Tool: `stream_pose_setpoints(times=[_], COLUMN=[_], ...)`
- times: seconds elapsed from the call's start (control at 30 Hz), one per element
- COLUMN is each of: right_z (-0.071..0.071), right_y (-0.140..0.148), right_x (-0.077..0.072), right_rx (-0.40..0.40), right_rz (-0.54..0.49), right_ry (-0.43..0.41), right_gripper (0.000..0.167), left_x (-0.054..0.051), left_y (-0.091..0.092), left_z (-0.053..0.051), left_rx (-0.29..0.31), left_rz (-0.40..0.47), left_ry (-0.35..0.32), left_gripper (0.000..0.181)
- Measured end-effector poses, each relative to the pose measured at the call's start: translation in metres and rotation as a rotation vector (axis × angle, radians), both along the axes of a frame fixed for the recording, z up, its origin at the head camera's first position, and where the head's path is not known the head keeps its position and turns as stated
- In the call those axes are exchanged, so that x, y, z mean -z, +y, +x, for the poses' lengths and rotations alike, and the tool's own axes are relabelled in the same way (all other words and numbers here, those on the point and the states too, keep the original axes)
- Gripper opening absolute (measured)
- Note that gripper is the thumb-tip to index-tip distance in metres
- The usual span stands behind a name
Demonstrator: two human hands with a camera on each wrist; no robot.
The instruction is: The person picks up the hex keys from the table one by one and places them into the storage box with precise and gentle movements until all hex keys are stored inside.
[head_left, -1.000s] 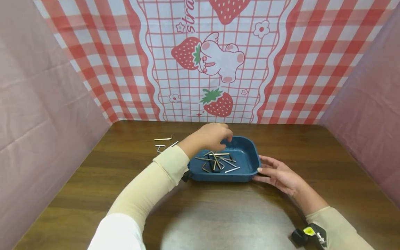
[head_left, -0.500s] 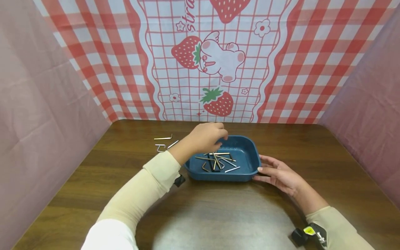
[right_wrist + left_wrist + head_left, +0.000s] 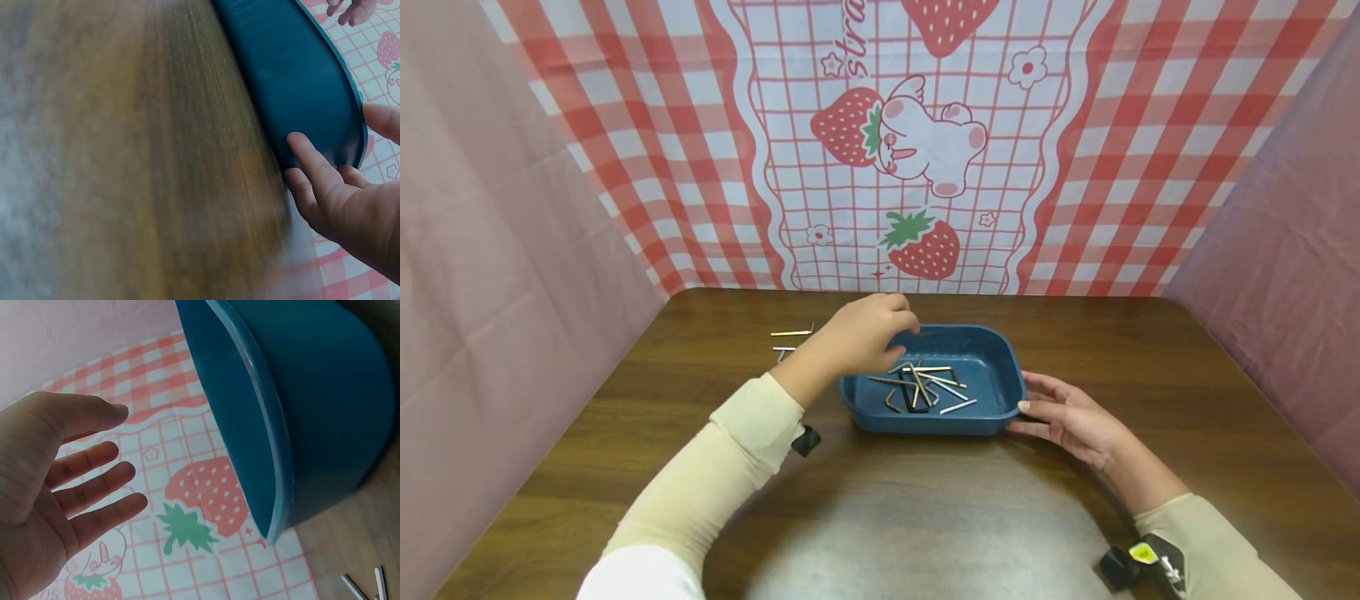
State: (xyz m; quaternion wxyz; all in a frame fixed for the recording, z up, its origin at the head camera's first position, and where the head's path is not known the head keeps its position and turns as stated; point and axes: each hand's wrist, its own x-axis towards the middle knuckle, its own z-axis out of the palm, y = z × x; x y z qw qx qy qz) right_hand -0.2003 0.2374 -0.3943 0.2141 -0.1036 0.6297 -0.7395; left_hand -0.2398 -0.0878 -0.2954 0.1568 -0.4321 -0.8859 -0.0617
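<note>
A blue tray (image 3: 934, 426) stands on the table with several hex keys (image 3: 917, 387) lying crossed in it, some silver, some brass-coloured, some black. My left hand (image 3: 868, 333) hovers over the tray's left end, holding nothing. In the left wrist view, that hand's fingers (image 3: 103, 512) are spread loosely, apart from the tray wall (image 3: 325, 412). My right hand (image 3: 1075, 421) holds the tray's right end. Its thumb (image 3: 382, 119) is at the rim, and its other fingers (image 3: 312, 159) lie against the outer wall.
More hex keys lie on the table left of the tray, one (image 3: 792, 333) toward the back and another (image 3: 784, 348) partly covered by my left forearm. A checked strawberry-print cloth (image 3: 925, 183) hangs behind the table. Pink cloths (image 3: 512, 250) close off both sides.
My left hand has moved left, from over the middle of the tray to its left end. Its forearm now covers some of the loose hex keys. The right hand and tray stay put.
</note>
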Motion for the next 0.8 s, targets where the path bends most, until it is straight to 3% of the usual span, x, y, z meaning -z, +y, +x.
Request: stream_pose_setpoints(times=[0.43, 0.8], right_z=[-0.001, -0.001], right_y=[0.001, 0.001], right_x=[0.000, 0.001], right_rx=[-0.001, -0.004], right_rz=[0.001, 0.003], right_ry=[-0.003, -0.002], right_gripper=[0.073, 0.073], left_x=[-0.002, 0.003], left_y=[-0.029, -0.058], left_z=[0.010, 0.009], left_rx=[-0.107, -0.208], left_rz=[0.009, 0.046], left_ry=[-0.011, -0.050], left_gripper=[0.027, 0.030])
